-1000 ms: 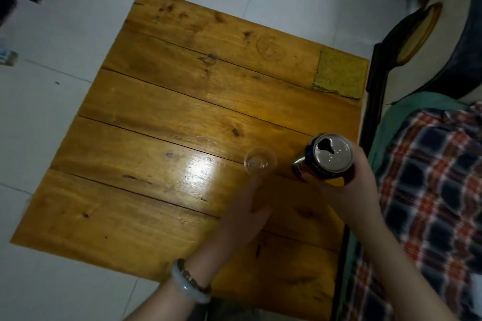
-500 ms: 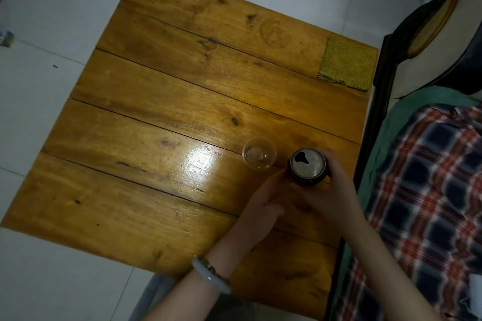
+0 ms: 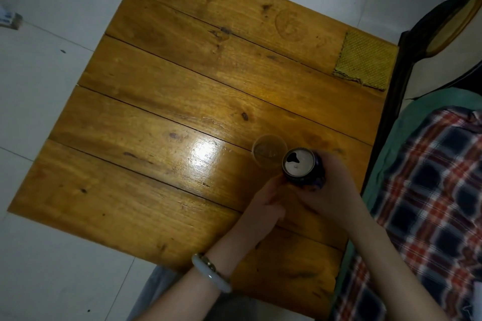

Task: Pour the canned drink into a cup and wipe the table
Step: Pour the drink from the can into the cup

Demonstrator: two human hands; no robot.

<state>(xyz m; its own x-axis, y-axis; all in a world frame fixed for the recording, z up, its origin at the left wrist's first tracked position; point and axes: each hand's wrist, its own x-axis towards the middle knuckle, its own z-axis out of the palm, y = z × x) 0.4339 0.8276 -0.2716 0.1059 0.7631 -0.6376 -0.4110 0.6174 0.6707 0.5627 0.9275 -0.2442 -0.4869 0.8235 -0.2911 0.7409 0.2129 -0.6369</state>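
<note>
Right fingers (image 3: pixel 329 167) partly behind can (image 3: pixel 299 164), cup (image 3: pixel 264 150) overlapped

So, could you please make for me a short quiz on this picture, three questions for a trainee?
1. Short answer: what does the right hand grip?
2. True or false: the top of the can is already open.
3. Choose one. The woven cloth lies:
A. at the far right corner of the table
B. under the can
C. in the right hand

Key: 1. the can; 2. true, a dark opening shows in its top; 3. A.
</note>
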